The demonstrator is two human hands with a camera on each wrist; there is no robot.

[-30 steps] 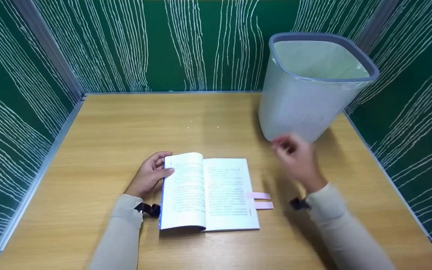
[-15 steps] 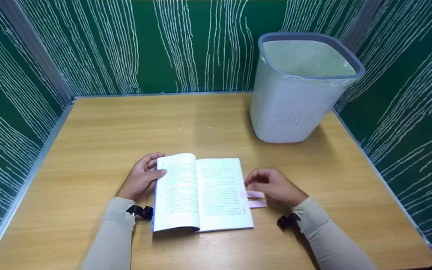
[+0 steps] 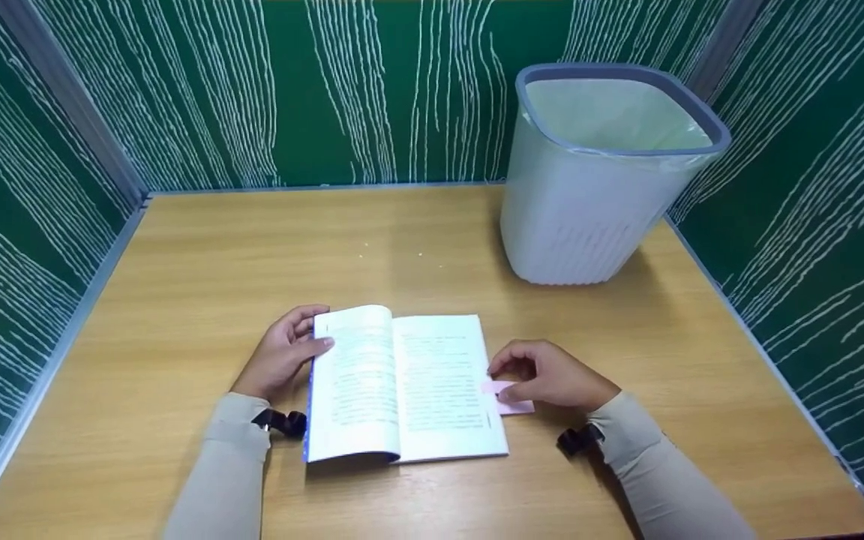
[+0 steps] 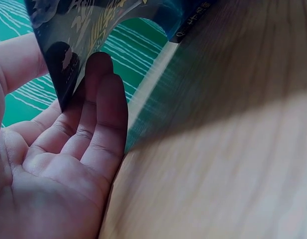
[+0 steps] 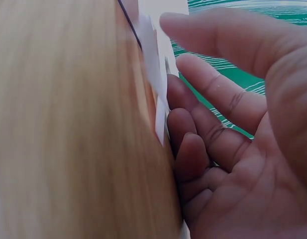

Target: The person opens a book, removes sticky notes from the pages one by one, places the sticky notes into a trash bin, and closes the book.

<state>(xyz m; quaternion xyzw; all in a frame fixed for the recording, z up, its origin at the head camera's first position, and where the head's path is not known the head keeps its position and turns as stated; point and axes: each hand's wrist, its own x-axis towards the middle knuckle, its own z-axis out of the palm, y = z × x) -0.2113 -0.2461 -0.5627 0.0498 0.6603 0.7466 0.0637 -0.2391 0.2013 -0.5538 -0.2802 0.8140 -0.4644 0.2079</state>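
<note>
An open book (image 3: 439,397) lies on the wooden table, printed pages up. My left hand (image 3: 284,356) grips its raised left side, thumb on the page and fingers behind. In the left wrist view, the dark cover (image 4: 68,50) with gold lettering comes down between thumb and fingers. Pink sticky page markers (image 3: 516,407) stick out from the right page edge. My right hand (image 3: 552,373) is at that edge, its thumb over the upper marker and the index fingertip by the page. In the right wrist view, thumb and index finger stand apart beside pale strips (image 5: 160,107).
A light grey waste bin (image 3: 589,210) with a darker rim and a pale liner stands at the back right of the table (image 3: 252,247). Tiny white specks lie beyond the book. Green walls with white wavy lines enclose the sides and back.
My right hand has come from near the bin down to the book's right edge, and its thumb has moved onto the upper marker. The left hand keeps its hold on the book.
</note>
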